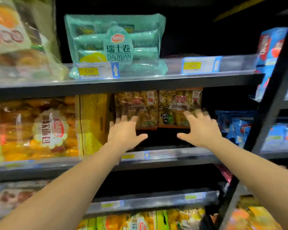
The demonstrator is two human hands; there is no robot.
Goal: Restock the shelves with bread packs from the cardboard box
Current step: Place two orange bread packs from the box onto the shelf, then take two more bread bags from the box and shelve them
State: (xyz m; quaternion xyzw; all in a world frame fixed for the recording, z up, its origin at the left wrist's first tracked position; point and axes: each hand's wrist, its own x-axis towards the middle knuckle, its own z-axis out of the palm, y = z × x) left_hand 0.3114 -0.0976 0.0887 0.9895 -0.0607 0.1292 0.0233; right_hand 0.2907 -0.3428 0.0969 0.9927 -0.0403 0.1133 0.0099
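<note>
Bread packs: two upright side by side on middle shelf, 12 o'clock from our hands. Left hand open, fingers spread, over left pack's lower edge; right hand open, at right pack's 5 o'clock corner. Risk: uneven push topples packs backward into dark gap.

Dark metal shelving with clear plastic rails, dim recesses behind.
</note>
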